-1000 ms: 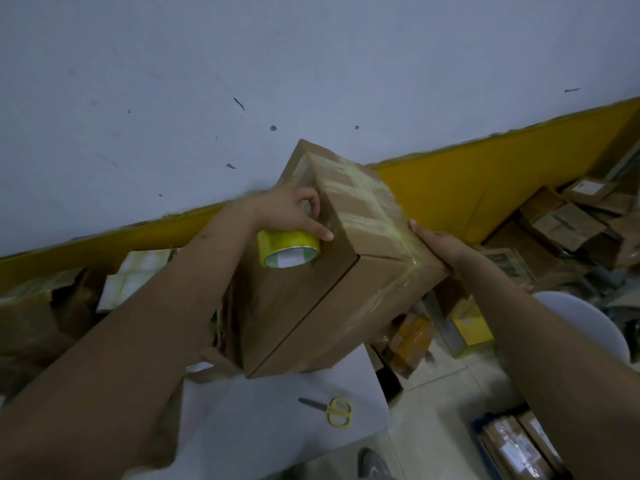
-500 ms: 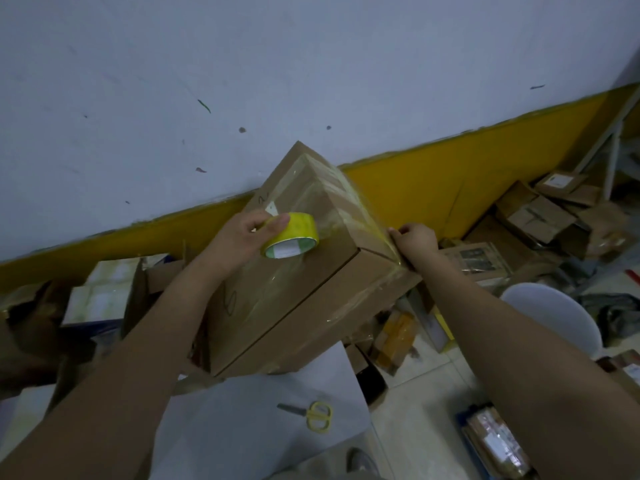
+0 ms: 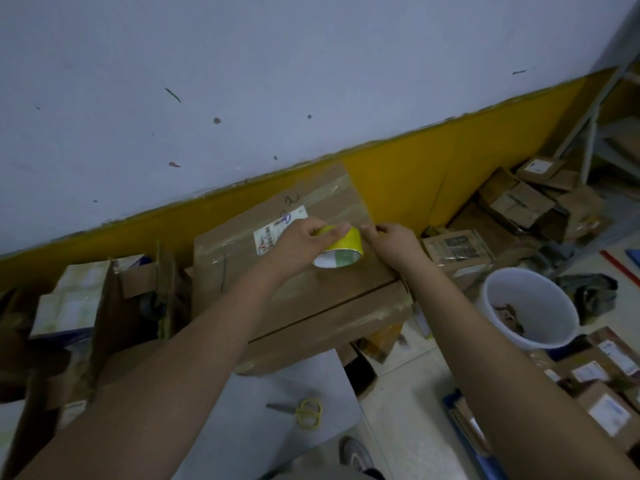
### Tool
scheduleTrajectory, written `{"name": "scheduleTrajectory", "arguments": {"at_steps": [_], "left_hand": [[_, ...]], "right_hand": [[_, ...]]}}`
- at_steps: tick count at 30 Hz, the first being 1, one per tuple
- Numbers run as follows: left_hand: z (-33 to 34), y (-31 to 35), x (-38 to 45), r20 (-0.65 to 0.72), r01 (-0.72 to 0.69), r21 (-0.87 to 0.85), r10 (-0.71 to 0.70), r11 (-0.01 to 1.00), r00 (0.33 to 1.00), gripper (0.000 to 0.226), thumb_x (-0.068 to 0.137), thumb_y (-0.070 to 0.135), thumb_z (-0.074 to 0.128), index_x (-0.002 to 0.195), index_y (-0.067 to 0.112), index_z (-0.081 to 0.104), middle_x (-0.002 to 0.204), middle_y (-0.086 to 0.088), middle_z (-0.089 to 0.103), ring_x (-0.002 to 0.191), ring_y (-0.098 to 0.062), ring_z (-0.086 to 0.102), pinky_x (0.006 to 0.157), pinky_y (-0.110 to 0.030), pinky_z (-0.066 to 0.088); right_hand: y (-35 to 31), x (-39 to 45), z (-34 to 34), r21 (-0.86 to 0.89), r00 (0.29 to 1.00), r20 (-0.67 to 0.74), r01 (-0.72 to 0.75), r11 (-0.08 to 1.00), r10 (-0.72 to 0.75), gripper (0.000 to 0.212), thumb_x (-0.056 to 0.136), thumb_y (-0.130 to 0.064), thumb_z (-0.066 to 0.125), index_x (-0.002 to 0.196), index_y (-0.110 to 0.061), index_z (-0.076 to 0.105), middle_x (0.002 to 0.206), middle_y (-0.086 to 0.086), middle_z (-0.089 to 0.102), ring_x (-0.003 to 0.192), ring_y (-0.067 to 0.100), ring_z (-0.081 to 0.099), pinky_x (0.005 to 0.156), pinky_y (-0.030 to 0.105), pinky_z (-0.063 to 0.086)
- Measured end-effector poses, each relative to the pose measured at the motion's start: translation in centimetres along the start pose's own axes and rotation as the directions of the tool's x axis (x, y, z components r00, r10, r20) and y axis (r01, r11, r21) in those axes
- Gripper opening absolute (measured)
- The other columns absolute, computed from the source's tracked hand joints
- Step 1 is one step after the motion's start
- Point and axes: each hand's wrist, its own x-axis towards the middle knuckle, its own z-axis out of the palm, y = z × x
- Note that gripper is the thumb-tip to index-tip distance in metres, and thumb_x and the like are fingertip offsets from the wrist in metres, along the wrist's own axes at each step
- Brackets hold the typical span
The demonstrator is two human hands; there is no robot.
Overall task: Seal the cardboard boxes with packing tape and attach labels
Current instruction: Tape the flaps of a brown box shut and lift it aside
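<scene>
A large brown cardboard box rests flat on the grey table, its top face up with a white label and shiny strips of clear tape. My left hand grips a yellow roll of packing tape on the box's top. Just right of the roll, my right hand has its fingertips pinched together at the tape's loose end, near the box's right edge.
Yellow-handled scissors lie on the table in front of the box. A white bucket stands on the floor to the right, among several taped parcels. Open cartons crowd the left. A shoe shows below.
The box has come down from a tilted, corner-up pose to lie flat, label side up. My left hand has kept the roll; my right hand moved from the box corner to the roll.
</scene>
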Motion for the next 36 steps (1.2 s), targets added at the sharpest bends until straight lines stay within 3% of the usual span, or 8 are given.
{"name": "scheduleTrajectory", "arguments": {"at_steps": [5,10,14,23,28,31,33,36], "left_hand": [[6.5,-1.2,1.3,0.130,0.067,-0.004,-0.066,0.998,0.989,0.055,0.092,0.054,0.064,0.058,0.022,0.034,0.054,0.005,0.027,0.044,-0.006,0.029,0.046,-0.022,0.019],[8.3,-3.7,2.0,0.195,0.164,-0.011,-0.159,0.986,0.968,0.047,0.092,0.055,0.062,0.063,0.020,0.054,0.054,0.010,0.042,0.049,-0.002,0.041,0.052,-0.020,0.031],[7.0,-4.5,1.8,0.348,0.200,-0.018,-0.182,0.980,0.920,0.038,0.095,0.054,0.059,0.090,0.019,0.073,0.080,0.003,0.069,0.071,-0.008,0.063,0.065,-0.021,0.045],[-0.2,-7.0,0.2,0.387,0.031,0.335,-0.167,0.942,0.907,0.059,0.084,0.073,0.058,0.066,0.017,0.054,0.077,0.000,0.050,0.067,-0.010,0.047,0.066,-0.034,0.037],[-4.6,-7.5,-1.7,0.412,0.103,0.281,-0.217,0.954,0.885,0.045,0.098,0.053,0.055,0.089,0.009,0.065,0.069,0.002,0.051,0.050,0.000,0.045,0.045,-0.007,0.032],[-4.9,-7.9,-2.4,0.490,0.125,0.135,-0.176,0.983,0.854,0.051,0.099,0.052,0.053,0.097,0.003,0.068,0.081,0.002,0.074,0.074,-0.003,0.065,0.073,-0.016,0.051],[-4.9,-8.3,-2.6,0.473,0.142,0.105,-0.175,0.984,0.863,0.065,0.093,0.060,0.058,0.107,-0.003,0.064,0.094,-0.006,0.076,0.083,-0.013,0.068,0.082,-0.026,0.052],[-5.4,-8.5,-2.5,0.442,0.098,0.194,-0.176,0.976,0.879,0.049,0.097,0.046,0.059,0.096,-0.003,0.060,0.082,0.000,0.064,0.068,-0.007,0.055,0.060,-0.011,0.041]], "right_hand": [[5.5,0.1,3.7,0.065,0.991,-0.042,-0.123,0.990,0.126,0.045,0.104,-0.038,0.044,0.109,0.002,0.064,0.112,0.028,0.065,0.106,0.043,0.060,0.077,0.039,0.045],[9.0,-1.1,7.3,0.227,0.992,-0.023,-0.113,0.967,0.121,0.045,0.106,-0.043,0.037,0.127,-0.013,0.062,0.112,0.021,0.068,0.102,0.039,0.062,0.080,0.042,0.051],[9.0,-0.3,7.5,0.088,0.989,-0.046,-0.138,0.987,0.143,0.051,0.104,-0.054,0.030,0.128,-0.019,0.060,0.111,0.019,0.066,0.102,0.040,0.061,0.080,0.044,0.051],[8.8,-0.6,8.0,-0.232,0.984,-0.153,-0.129,0.964,0.095,0.055,0.107,-0.047,0.018,0.121,-0.014,0.059,0.100,0.015,0.067,0.089,0.037,0.061,0.066,0.037,0.040],[9.0,-0.5,8.2,-0.231,0.980,-0.184,-0.116,0.966,0.074,0.056,0.107,-0.047,0.018,0.113,-0.012,0.061,0.099,0.017,0.068,0.089,0.038,0.061,0.068,0.039,0.045],[8.4,-0.5,8.6,-0.271,0.974,-0.212,-0.137,0.953,0.080,0.054,0.107,-0.045,0.019,0.108,-0.010,0.060,0.096,0.016,0.067,0.086,0.037,0.061,0.065,0.037,0.041],[7.8,-0.6,8.5,-0.299,0.971,-0.216,-0.170,0.939,0.107,0.050,0.108,-0.040,0.020,0.110,-0.008,0.058,0.102,0.018,0.066,0.092,0.038,0.062,0.067,0.037,0.040],[6.2,-1.0,9.3,-0.270,0.967,-0.236,-0.155,0.950,0.091,0.047,0.108,-0.034,0.025,0.134,-0.004,0.049,0.141,0.019,0.050,0.122,0.040,0.052,0.089,0.045,0.043]]}}
